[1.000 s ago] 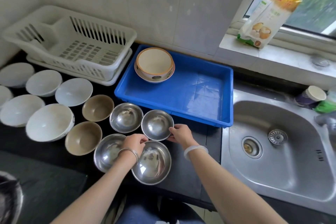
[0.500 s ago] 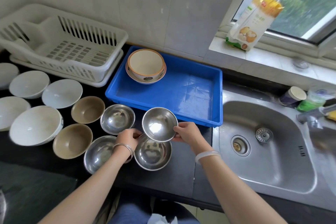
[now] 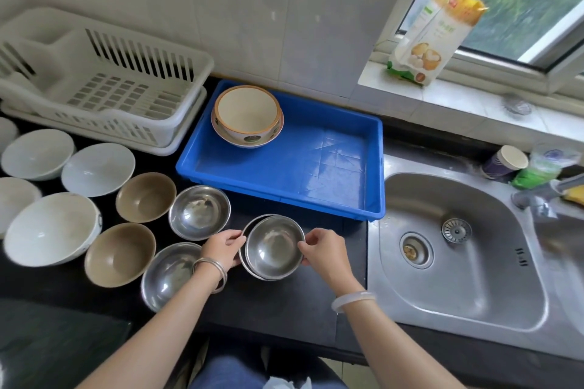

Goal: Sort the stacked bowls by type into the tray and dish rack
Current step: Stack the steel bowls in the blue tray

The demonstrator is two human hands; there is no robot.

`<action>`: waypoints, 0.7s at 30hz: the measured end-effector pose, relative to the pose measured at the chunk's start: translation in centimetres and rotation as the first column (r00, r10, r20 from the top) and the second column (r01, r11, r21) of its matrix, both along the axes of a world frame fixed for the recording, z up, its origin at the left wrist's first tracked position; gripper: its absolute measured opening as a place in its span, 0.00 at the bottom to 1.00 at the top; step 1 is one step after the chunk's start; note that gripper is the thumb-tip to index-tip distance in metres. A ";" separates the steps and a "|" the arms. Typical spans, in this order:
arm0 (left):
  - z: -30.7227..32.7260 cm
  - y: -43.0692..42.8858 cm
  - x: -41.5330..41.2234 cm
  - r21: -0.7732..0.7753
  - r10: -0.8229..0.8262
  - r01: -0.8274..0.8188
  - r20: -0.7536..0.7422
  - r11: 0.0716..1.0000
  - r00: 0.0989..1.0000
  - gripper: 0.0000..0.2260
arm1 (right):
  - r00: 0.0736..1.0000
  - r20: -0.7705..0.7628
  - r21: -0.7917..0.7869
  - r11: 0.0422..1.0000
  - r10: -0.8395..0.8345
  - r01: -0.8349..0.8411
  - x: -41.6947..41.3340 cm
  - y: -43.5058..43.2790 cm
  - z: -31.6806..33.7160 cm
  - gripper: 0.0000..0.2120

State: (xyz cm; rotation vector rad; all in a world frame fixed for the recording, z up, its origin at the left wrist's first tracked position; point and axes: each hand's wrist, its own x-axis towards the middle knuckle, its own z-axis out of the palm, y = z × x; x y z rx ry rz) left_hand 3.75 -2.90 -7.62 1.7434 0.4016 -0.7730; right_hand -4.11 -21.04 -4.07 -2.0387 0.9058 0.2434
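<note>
A small steel bowl sits nested in a second steel bowl on the black counter. My left hand pinches the stack's left rim and my right hand pinches its right rim. Two more steel bowls stand to the left. Further left are two brown bowls and several white bowls. The blue tray holds a cream patterned bowl stacked in another at its back left corner. The white dish rack holds no bowls.
A steel sink lies right of the counter, with a paper cup and a green packet at its back edge. A food bag stands on the window sill.
Both hands lifted the small steel bowl from its place near the tray and lowered it into the nearer steel bowl.
</note>
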 end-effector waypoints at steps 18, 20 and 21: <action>-0.1 0.2 1.1 -0.126 -0.074 0.057 -0.135 0.990 0.988 0.14 | 0.951 -0.077 0.483 0.823 -0.299 0.298 -0.5 0.4 -3.5 0.06; 0.3 0.2 1.5 -0.135 -0.102 0.085 -0.124 0.987 0.987 0.15 | 0.944 -0.073 0.485 0.816 -0.321 0.315 -0.4 0.4 -3.3 0.09; 0.6 0.1 1.7 -0.140 -0.113 0.097 -0.108 0.985 0.988 0.15 | 0.940 -0.064 0.488 0.811 -0.334 0.321 -0.3 0.4 -3.1 0.09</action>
